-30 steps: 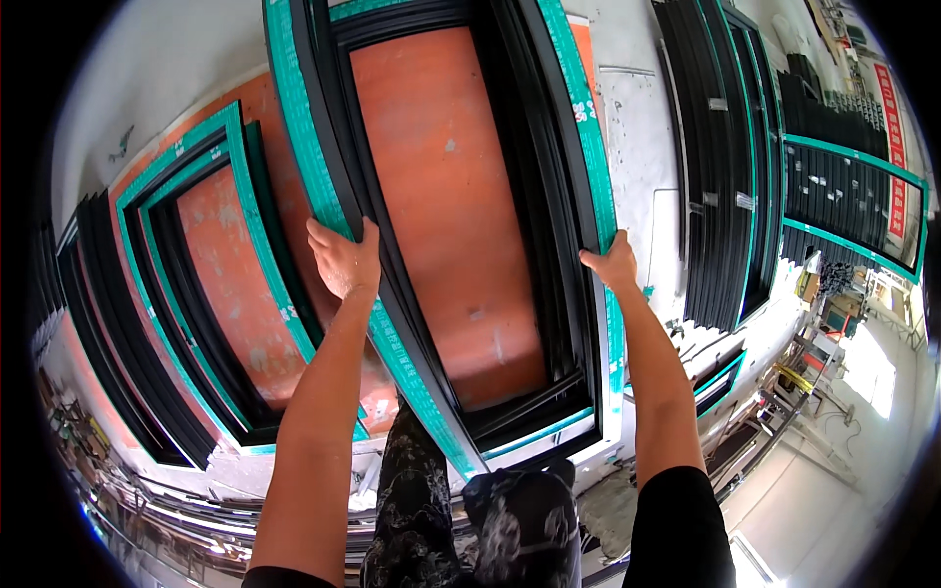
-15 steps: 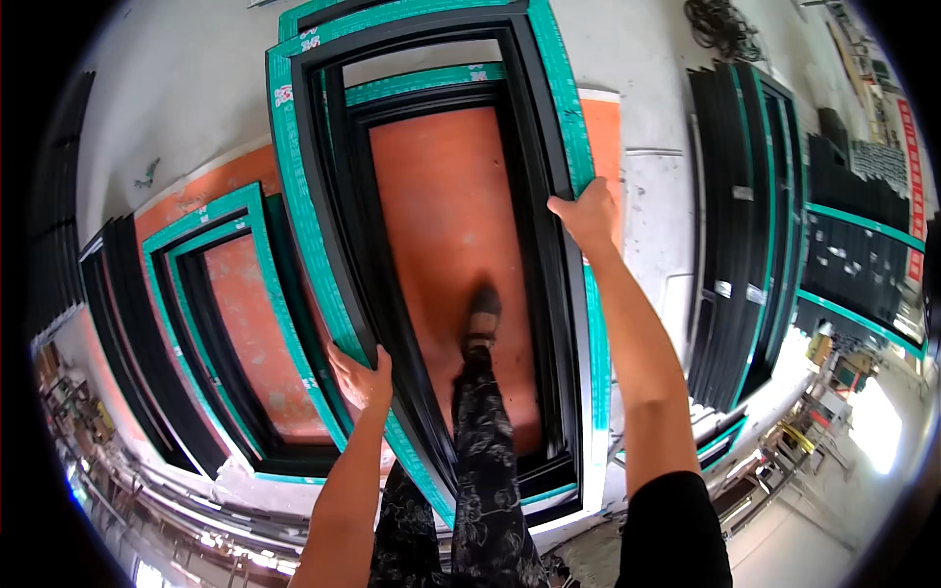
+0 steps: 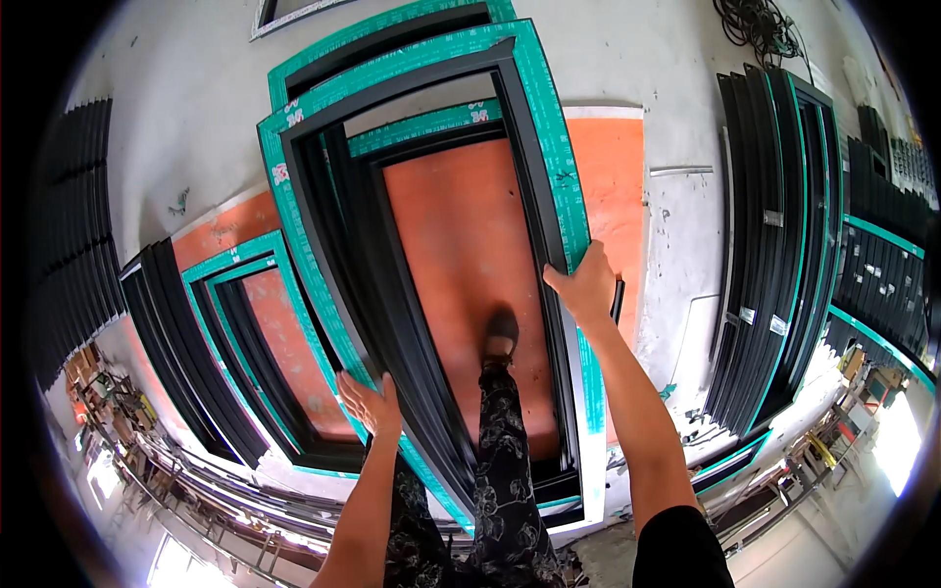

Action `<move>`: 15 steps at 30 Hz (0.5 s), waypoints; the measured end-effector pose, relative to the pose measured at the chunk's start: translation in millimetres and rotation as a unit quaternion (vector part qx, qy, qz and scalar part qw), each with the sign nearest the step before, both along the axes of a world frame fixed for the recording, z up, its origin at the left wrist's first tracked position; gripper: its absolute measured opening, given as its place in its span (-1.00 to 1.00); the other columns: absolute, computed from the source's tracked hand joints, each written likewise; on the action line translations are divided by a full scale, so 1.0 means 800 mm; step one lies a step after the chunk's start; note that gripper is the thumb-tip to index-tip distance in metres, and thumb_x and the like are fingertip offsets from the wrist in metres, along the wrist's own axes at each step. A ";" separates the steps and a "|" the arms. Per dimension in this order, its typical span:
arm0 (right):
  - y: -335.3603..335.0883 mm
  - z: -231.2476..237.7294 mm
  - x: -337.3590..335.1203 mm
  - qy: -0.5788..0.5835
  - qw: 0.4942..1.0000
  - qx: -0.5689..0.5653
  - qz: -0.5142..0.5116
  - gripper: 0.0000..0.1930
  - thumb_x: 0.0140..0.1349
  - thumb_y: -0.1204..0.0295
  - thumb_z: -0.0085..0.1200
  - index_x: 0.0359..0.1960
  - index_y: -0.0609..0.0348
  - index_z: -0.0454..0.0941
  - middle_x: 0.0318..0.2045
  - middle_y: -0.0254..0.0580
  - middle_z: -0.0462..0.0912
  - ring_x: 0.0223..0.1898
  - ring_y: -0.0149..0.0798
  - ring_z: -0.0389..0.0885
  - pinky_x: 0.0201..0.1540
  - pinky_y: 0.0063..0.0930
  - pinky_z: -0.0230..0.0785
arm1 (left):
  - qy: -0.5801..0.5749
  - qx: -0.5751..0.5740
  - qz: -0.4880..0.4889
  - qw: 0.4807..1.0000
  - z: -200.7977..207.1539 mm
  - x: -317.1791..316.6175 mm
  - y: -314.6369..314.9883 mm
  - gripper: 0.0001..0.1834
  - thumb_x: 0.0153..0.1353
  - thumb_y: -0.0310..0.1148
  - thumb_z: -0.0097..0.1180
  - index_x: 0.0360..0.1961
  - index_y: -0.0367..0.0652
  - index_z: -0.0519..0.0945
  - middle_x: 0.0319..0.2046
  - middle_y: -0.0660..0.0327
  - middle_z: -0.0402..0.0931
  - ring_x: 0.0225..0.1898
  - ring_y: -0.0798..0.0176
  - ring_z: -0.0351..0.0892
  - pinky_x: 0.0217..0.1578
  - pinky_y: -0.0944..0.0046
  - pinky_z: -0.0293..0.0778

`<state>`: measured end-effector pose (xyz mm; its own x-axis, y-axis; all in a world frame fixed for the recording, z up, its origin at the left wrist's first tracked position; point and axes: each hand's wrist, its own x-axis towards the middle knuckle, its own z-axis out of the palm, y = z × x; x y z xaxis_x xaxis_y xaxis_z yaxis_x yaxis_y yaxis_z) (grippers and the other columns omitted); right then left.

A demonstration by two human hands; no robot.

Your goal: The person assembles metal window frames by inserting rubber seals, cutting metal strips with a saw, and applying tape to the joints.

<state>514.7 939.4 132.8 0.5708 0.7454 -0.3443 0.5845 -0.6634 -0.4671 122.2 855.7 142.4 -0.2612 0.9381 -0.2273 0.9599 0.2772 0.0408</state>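
A tall black window frame [image 3: 534, 211] with green protective film along its outer faces leans in front of me, overlapping more frames behind it. My right hand [image 3: 586, 284] grips its right side rail, thumb over the front edge, other fingers mostly hidden round the outside. At the lower left rail is my left hand [image 3: 371, 407], its fingers stretched and thumb apart, against the film-covered edge. Behind the front frame, another green-filmed frame [image 3: 392, 34] shows above its top. My shoe [image 3: 501, 331] is visible through the opening, over an orange board [image 3: 456, 225].
More green-edged frames [image 3: 230, 253] and black profiles [image 3: 176, 333] lean at the left. Stacked black frames [image 3: 760, 245] stand at the right against the pale wall [image 3: 676, 216]. A coil of dark cable [image 3: 760, 29] lies at the upper right; cluttered racks [image 3: 804, 461] are at the lower right.
The view has shifted, and the frame's top sits lower and slightly further left. My right hand is lower along the right rail. My left hand's fingers show more fully beside the left rail.
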 end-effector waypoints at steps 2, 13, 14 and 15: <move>-0.007 -0.010 0.005 -0.018 1.000 0.012 0.008 -0.37 -0.20 0.15 0.43 -0.27 0.33 0.33 -0.41 0.10 0.54 -0.37 0.10 0.57 -0.32 -0.12 0.42 | -0.094 0.072 -0.063 0.991 0.033 0.073 0.070 -0.27 0.19 -0.18 0.21 0.28 -0.36 0.25 0.26 -0.15 0.22 0.29 -0.22 0.18 0.31 -0.07 0.12; -0.006 -0.014 0.000 -0.026 1.000 0.014 0.004 -0.40 -0.23 0.17 0.39 -0.28 0.27 0.30 -0.38 0.07 0.54 -0.34 0.10 0.59 -0.34 -0.10 0.48 | -0.460 -0.312 0.035 0.830 -0.047 0.411 0.321 -0.44 0.25 -0.14 0.22 0.17 -0.24 0.41 0.12 0.05 0.46 0.13 0.08 0.47 0.10 0.00 0.44; -0.006 -0.013 0.002 -0.024 1.000 0.014 0.002 -0.40 -0.23 0.17 0.38 -0.28 0.27 0.30 -0.38 0.06 0.54 -0.35 0.10 0.59 -0.34 -0.10 0.48 | -0.508 -0.317 0.046 0.800 -0.047 0.410 0.319 -0.43 0.22 -0.16 0.26 0.17 -0.22 0.41 0.13 0.08 0.46 0.14 0.06 0.47 0.08 -0.09 0.45; -0.005 -0.013 0.001 -0.021 1.000 0.015 0.000 -0.41 -0.23 0.18 0.38 -0.28 0.27 0.31 -0.38 0.05 0.54 -0.35 0.09 0.59 -0.34 -0.10 0.48 | -0.503 -0.319 0.055 0.801 -0.047 0.411 0.318 -0.44 0.22 -0.17 0.25 0.16 -0.22 0.42 0.12 0.07 0.47 0.13 0.06 0.48 0.07 -0.08 0.45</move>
